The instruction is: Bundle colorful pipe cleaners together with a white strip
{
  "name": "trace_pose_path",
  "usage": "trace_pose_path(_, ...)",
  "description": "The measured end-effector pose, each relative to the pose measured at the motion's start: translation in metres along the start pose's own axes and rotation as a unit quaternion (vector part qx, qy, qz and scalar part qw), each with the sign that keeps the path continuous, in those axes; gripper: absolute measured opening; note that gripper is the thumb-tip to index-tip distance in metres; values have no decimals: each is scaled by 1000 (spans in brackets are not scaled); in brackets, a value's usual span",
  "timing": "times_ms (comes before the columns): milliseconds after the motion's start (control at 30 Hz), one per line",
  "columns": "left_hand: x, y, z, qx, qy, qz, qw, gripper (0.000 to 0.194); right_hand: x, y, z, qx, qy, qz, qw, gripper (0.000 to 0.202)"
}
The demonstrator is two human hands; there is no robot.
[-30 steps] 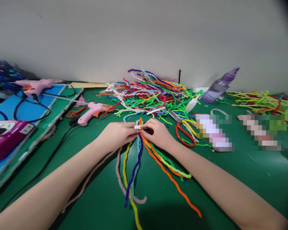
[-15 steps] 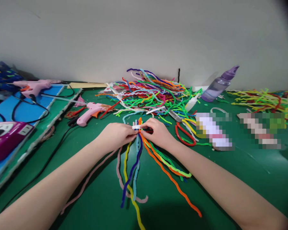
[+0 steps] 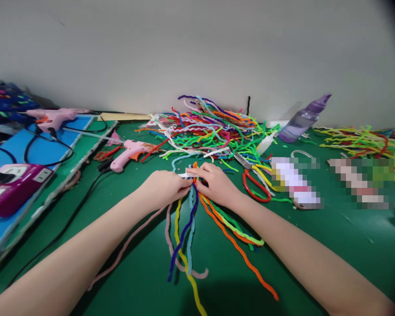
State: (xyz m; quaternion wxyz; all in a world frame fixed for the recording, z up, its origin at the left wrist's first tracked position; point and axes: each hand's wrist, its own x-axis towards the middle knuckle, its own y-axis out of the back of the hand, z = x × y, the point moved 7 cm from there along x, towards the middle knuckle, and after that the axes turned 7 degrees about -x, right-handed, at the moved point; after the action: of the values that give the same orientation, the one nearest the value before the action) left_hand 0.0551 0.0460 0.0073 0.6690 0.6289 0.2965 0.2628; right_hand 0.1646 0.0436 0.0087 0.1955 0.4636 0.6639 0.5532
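Right fingers slid left along the white strip [image 3: 183, 175] since half a second ago; index tip now lies over it, next to the left hand [image 3: 161, 188], where bare strip showed before. Whole view has nudged a little rightward too, background included, so that part is camera.

Grip: left fingers closed on the strip's left part; right hand [image 3: 219, 184] has its index and thumb closed on the strip and the strand tops. Undersides hidden, can't tell how far each thumb wraps.

Strip runs across the upper ends of the colored strands [image 3: 183, 237], center of view, just over the table [image 3: 145, 281]. Short ends stick up above it. Long ends fan toward the camera: pink at left, then yellow, purple and light blue mid, orange and green at right. Purple crosses yellow.

Around it: big strand heap [image 3: 213, 127] beyond the hands, by the wall. Red-handled scissors [image 3: 245, 166] near the right hand, white-tipped bottle [image 3: 265, 142] just behind them. Purple drink bottle [image 3: 301, 123] farther back. Pink glue gun [image 3: 130, 153] lies left of the heap, well apart from the second glue gun [image 3: 52, 117] on the blue board. Magenta power strip [image 3: 23, 188] at far left.
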Motion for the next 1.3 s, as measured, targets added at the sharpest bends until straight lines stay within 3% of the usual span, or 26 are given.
trace_pose_path(133, -1, 4, 5, 15, -2, -3, 1000, 33, 2, -4, 0, -30, -3, -6, 1000, 40)
trace_pose_path(400, -3, 6, 8, 31, -2, -10, 999, 30, 2, -4, 4, 14, -6, 7, 1000, 47)
trace_pose_path(867, -4, 13, 10, 45, 2, 31, 999, 28, 3, -11, 0, -85, 4, -34, 996, 41)
trace_pose_path(1300, -2, 10, 7, 32, 6, 17, 999, 30, 3, -6, 4, -15, -4, -5, 1000, 42)
